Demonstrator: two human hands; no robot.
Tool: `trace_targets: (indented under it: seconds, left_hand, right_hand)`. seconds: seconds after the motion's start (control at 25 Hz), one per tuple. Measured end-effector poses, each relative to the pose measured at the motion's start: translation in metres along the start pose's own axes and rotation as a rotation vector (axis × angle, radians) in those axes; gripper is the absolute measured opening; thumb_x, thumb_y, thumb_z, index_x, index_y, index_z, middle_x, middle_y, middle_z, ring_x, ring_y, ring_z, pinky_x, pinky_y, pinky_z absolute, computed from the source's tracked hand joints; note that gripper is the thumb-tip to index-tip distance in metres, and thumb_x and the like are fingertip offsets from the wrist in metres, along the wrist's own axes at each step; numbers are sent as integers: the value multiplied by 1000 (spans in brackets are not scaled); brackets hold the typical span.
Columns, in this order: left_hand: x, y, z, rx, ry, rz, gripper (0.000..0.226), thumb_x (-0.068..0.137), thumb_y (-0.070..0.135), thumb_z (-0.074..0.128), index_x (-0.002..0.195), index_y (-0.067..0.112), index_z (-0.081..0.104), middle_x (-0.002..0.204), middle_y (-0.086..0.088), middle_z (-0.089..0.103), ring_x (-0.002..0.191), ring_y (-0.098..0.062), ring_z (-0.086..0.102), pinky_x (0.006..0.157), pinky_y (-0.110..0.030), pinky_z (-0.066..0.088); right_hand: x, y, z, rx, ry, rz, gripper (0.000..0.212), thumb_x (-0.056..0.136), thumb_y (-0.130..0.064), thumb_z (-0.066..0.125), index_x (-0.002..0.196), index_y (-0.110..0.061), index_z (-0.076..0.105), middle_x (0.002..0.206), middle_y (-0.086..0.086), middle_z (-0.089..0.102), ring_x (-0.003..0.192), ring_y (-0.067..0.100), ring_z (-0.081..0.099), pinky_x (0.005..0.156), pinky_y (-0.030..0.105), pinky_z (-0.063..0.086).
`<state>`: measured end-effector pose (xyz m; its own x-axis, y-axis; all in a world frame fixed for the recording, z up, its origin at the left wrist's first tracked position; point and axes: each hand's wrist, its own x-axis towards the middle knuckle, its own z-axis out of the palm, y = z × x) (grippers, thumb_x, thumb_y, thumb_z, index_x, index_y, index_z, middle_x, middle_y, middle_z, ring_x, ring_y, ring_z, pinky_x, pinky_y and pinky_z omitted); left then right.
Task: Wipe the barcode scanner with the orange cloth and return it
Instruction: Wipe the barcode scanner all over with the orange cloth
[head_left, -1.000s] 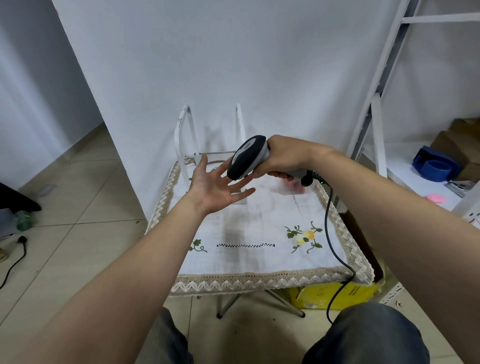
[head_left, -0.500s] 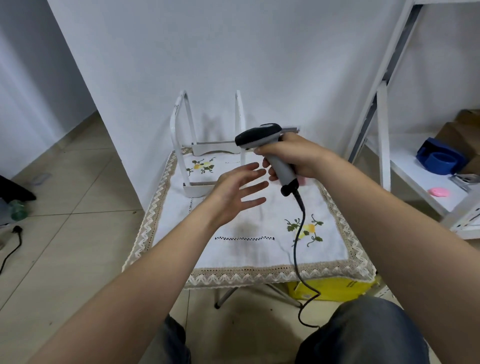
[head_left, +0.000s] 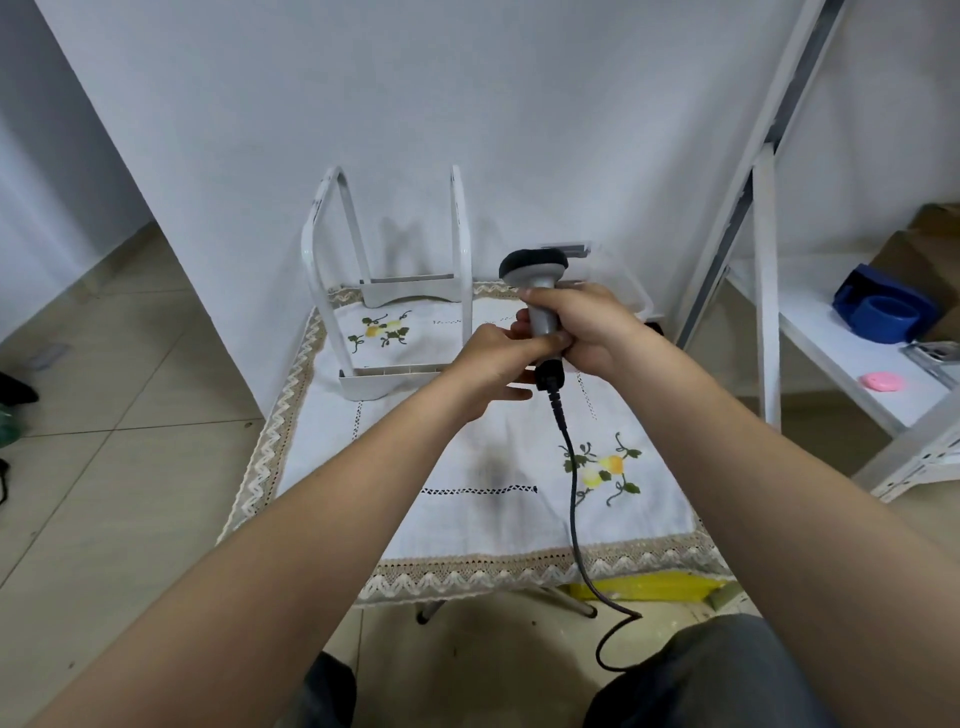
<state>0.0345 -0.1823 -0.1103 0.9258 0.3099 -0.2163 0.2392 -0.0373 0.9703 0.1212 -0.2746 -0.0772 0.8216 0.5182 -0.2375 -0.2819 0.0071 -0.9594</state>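
The barcode scanner (head_left: 535, 267) is grey with a black head and stands upright above the table, head facing away. My right hand (head_left: 587, 330) is wrapped around its grey handle. My left hand (head_left: 493, 358) touches the lower handle from the left, fingers curled against it near the black cable socket. The scanner's black cable (head_left: 574, 499) hangs down over the table's front edge to the floor. No orange cloth is visible.
A small table with a white embroidered cloth (head_left: 467, 509) carries a white metal rack (head_left: 384, 291) at the back left and a clear plastic box (head_left: 618, 280) behind my hands. White shelving (head_left: 831, 338) at right holds a blue tape dispenser (head_left: 883, 306) and a pink item (head_left: 883, 382).
The scanner turned from tilted to upright in my right hand. My left hand moved from open and apart to touching the lower handle.
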Motion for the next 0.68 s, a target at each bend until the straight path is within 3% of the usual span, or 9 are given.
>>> trace_targets:
  seconds: [0.16,0.24,0.44,0.6,0.68]
  left_hand:
    - [23,4,3,-14,32,2,48,81,39,84,109,1,75,101,-17,80,90,-26,77,89,-42,62]
    - [37,9,4,-116,57,34,42,82,28,85,105,-7,75,89,-21,76,82,-29,74,86,-44,64]
    - [68,20,4,-202,64,75,24,88,20,81,96,-1,74,84,-15,75,78,-27,74,84,-43,64]
    - [93,17,0,-97,45,79,36,96,28,71,113,-4,69,105,-19,78,97,-33,77,91,-47,62]
    - [101,14,-1,-82,39,85,38,99,29,66,115,-6,66,100,-18,76,104,-40,74,92,-49,61]
  right_hand:
    - [22,-2,-14,-18,-12,-9,14,93,-4,72,102,2,64,92,21,66,85,37,71,88,50,62]
    - [34,-2,-23,-57,-47,-27,25,92,-11,75,111,3,66,101,21,72,99,39,74,96,51,59]
    - [67,-13,-47,-215,43,-70,32,100,-41,61,108,-13,72,95,6,79,80,28,74,81,40,61]
    - [104,-16,-65,-515,150,-106,32,102,-35,52,107,-10,72,103,9,77,70,21,71,72,30,56]
    - [120,-15,-70,-721,139,-107,30,102,-30,53,104,-8,73,90,3,72,63,12,63,62,27,49]
